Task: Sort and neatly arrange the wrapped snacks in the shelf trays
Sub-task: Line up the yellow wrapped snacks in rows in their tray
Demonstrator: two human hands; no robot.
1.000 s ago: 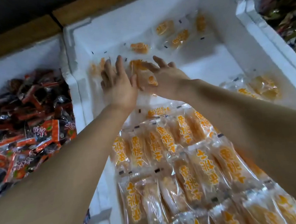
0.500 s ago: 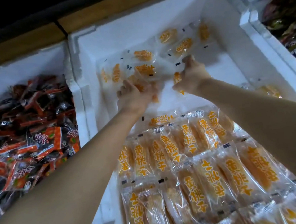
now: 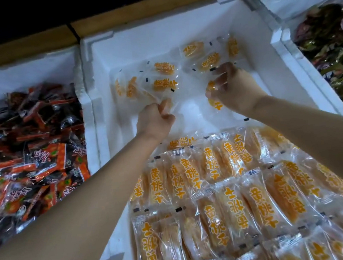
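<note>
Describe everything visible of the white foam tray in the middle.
The white foam tray looks like thick polystyrene with stepped corners. Its near half holds overlapping rows of clear orange-printed packets; its far half shows bare floor and loose packets. The left hand and right hand reach in, each pinching a packet.

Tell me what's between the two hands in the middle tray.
Head view: between the left hand and right hand, each pinching a wrapped snack, only white tray floor and some clear film.
</note>
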